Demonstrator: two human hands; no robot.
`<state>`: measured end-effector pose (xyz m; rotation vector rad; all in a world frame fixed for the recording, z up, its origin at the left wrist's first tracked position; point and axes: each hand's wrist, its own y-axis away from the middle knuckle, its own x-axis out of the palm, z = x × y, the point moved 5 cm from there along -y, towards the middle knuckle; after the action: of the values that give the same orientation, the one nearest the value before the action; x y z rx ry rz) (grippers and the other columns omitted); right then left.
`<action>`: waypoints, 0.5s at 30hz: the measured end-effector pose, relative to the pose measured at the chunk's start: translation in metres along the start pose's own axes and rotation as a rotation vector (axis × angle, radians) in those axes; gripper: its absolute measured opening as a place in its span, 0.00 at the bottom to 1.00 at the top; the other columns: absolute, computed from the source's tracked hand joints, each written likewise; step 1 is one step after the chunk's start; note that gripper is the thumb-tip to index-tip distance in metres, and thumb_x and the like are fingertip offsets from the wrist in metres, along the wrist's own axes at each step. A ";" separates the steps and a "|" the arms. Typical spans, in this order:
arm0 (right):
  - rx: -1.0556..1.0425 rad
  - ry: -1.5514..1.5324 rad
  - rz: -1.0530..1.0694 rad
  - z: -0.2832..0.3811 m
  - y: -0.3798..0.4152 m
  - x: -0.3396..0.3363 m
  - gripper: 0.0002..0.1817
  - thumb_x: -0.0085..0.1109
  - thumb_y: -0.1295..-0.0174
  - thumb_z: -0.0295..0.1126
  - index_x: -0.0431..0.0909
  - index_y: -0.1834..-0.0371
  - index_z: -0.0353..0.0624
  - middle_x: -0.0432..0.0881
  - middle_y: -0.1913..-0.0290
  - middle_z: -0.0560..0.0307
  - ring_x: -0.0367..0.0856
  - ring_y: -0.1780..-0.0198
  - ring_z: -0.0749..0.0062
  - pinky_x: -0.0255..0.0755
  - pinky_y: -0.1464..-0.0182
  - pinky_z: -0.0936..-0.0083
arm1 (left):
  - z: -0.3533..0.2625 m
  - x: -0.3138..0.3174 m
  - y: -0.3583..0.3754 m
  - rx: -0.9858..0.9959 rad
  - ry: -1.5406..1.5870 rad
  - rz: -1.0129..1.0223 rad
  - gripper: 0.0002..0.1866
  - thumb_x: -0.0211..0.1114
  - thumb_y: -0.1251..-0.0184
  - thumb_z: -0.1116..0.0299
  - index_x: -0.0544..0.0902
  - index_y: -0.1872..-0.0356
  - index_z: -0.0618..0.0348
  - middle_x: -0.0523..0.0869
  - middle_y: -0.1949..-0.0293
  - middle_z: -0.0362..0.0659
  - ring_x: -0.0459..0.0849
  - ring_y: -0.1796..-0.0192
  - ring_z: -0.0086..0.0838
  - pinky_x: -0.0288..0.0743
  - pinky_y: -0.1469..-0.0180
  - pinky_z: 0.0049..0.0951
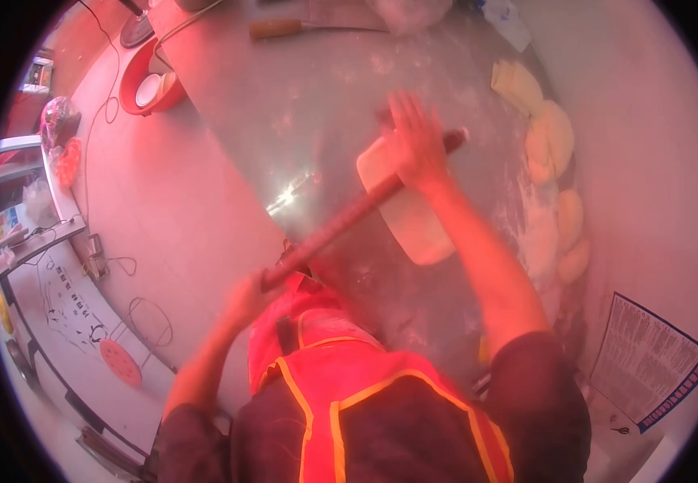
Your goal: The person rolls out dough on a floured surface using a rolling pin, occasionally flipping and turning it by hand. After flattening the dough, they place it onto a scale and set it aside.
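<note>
Rolling dough (pixel 407 211) with a rolling pin (pixel 357 213) on a steel table (pixel 300 97).
Right hand (pixel 415 145) lies flat, fingers spread; left hand (pixel 244 299) grips the pin's end, at the table's near edge.

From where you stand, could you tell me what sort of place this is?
Probably a bakery or kitchen prep area. A long rolling pin lies across a flattened dough sheet on a floured metal worktable, with a row of dough pieces beside it.

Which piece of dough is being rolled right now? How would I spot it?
Find the floured metal table. Mid-table lies a long rolling pin, and the flat sheet of dough sits under it. Unlike the rounded dough lumps along the table's edge, it is flattened, oblong and smooth.
</note>
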<state>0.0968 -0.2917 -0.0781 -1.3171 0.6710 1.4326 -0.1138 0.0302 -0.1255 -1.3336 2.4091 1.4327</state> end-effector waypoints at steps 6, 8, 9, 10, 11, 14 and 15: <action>-0.026 0.000 0.102 -0.025 0.116 -0.019 0.34 0.52 0.34 0.39 0.57 0.25 0.43 0.61 0.25 0.49 0.56 0.24 0.53 0.43 0.26 0.41 | -0.060 0.001 0.030 0.005 -0.147 0.155 0.26 0.70 0.43 0.45 0.81 0.57 0.59 0.86 0.63 0.55 0.85 0.59 0.52 0.77 0.56 0.45; 0.023 -0.059 0.165 -0.029 0.182 -0.046 0.32 0.54 0.35 0.37 0.60 0.27 0.43 0.62 0.26 0.48 0.57 0.24 0.51 0.44 0.27 0.39 | -0.049 0.034 0.038 0.029 -0.216 0.246 0.26 0.69 0.43 0.45 0.81 0.55 0.59 0.86 0.62 0.55 0.84 0.58 0.52 0.77 0.56 0.44; 0.060 -0.055 0.206 -0.026 0.197 -0.063 0.32 0.54 0.35 0.37 0.61 0.28 0.42 0.63 0.27 0.48 0.57 0.25 0.51 0.44 0.27 0.39 | -0.041 0.054 0.042 0.040 -0.248 0.287 0.26 0.69 0.43 0.45 0.81 0.54 0.58 0.86 0.61 0.54 0.84 0.58 0.52 0.77 0.55 0.44; 0.098 -0.055 0.247 -0.025 0.208 -0.073 0.31 0.54 0.36 0.36 0.62 0.29 0.42 0.63 0.27 0.48 0.57 0.25 0.50 0.43 0.27 0.38 | -0.038 0.063 0.047 0.090 -0.172 0.172 0.25 0.69 0.42 0.49 0.81 0.52 0.57 0.85 0.61 0.54 0.84 0.58 0.51 0.77 0.56 0.44; -0.018 -0.022 0.133 -0.028 0.196 -0.071 0.30 0.53 0.35 0.37 0.62 0.29 0.42 0.62 0.27 0.49 0.57 0.25 0.50 0.43 0.26 0.40 | -0.030 0.070 0.051 0.062 -0.161 0.138 0.24 0.69 0.42 0.50 0.80 0.52 0.56 0.85 0.61 0.54 0.84 0.58 0.51 0.76 0.57 0.45; -0.029 -0.129 -0.021 -0.014 0.116 -0.048 0.31 0.52 0.33 0.38 0.61 0.27 0.43 0.62 0.26 0.51 0.58 0.25 0.54 0.44 0.25 0.46 | -0.032 0.077 0.054 0.040 -0.113 0.016 0.22 0.69 0.41 0.52 0.80 0.53 0.57 0.86 0.64 0.55 0.84 0.60 0.52 0.75 0.60 0.47; -0.057 -0.110 -0.029 -0.006 0.109 -0.034 0.30 0.51 0.32 0.39 0.61 0.27 0.44 0.63 0.27 0.52 0.58 0.25 0.56 0.45 0.25 0.48 | -0.036 0.082 0.056 0.028 -0.186 -0.005 0.22 0.69 0.41 0.52 0.79 0.54 0.58 0.86 0.65 0.55 0.84 0.61 0.53 0.75 0.60 0.47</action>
<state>-0.0058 -0.3419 -0.0730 -1.2765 0.5402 1.4985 -0.1906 -0.0382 -0.1007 -1.1436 2.2977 1.4450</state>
